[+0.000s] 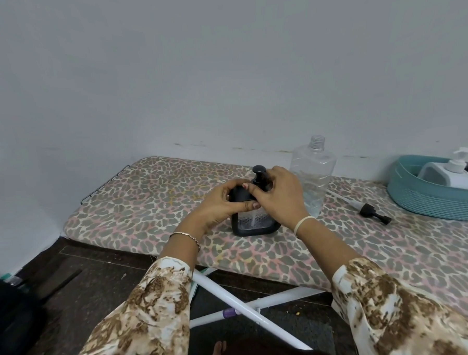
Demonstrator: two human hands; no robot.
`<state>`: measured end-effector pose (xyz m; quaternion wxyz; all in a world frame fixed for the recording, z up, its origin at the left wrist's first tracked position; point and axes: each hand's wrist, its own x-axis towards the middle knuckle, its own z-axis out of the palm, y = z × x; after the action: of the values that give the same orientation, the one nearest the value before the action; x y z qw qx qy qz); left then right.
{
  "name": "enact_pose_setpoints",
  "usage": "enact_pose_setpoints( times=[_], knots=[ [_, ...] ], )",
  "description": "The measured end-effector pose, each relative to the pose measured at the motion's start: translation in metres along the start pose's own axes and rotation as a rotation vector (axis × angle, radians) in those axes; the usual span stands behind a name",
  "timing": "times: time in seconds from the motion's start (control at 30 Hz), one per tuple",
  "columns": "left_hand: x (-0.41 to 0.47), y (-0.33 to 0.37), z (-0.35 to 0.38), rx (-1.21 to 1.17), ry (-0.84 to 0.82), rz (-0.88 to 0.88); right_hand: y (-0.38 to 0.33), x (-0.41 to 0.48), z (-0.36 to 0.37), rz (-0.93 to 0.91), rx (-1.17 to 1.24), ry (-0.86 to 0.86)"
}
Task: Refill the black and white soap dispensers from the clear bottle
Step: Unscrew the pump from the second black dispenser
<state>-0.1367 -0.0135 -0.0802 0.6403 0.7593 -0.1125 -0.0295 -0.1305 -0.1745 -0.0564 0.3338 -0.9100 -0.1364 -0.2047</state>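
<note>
The black soap dispenser (pixel 254 222) stands upright on the leopard-print ironing board (pixel 152 198), its black pump head sticking up between my hands. My left hand (pixel 223 202) wraps around its body from the left. My right hand (pixel 280 194) grips the pump collar at its top from the right. Just behind my right hand stands the clear bottle (pixel 315 167), uncapped and nearly empty. The white soap dispenser (pixel 452 170) lies in a teal basket (pixel 429 199) at the far right.
A loose black pump with a white tube (pixel 370 209) lies on the board between the clear bottle and the basket. The board's white legs (pixel 242 310) cross below its near edge over a dark floor. A black object stands at the lower left.
</note>
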Motion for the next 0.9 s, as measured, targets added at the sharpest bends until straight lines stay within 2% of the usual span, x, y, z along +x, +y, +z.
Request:
enact_pose_setpoints(
  times=[0.07, 0.3, 0.43, 0.5, 0.67, 0.9],
  knots=[
    [0.0, -0.001, 0.0, 0.003, 0.008, 0.004, 0.002, 0.0, 0.0, 0.03, 0.045, 0.002],
    [-0.002, 0.002, 0.005, 0.019, 0.043, 0.026, -0.028, 0.007, 0.008, 0.213, 0.637, 0.031],
    [0.0, -0.001, 0.005, 0.034, 0.052, 0.038, -0.035, 0.015, 0.01, 0.312, 0.747, 0.034],
    [0.002, -0.002, 0.005, 0.031, 0.058, 0.027, -0.032, 0.017, 0.007, 0.297, 0.771, -0.028],
    [0.005, -0.006, 0.003, 0.051, 0.037, 0.053, -0.023, 0.024, -0.006, 0.234, 0.966, -0.305],
    [0.006, -0.001, -0.001, 0.087, -0.016, 0.046, -0.025, 0.03, -0.008, 0.267, 1.023, -0.404]
  ],
)
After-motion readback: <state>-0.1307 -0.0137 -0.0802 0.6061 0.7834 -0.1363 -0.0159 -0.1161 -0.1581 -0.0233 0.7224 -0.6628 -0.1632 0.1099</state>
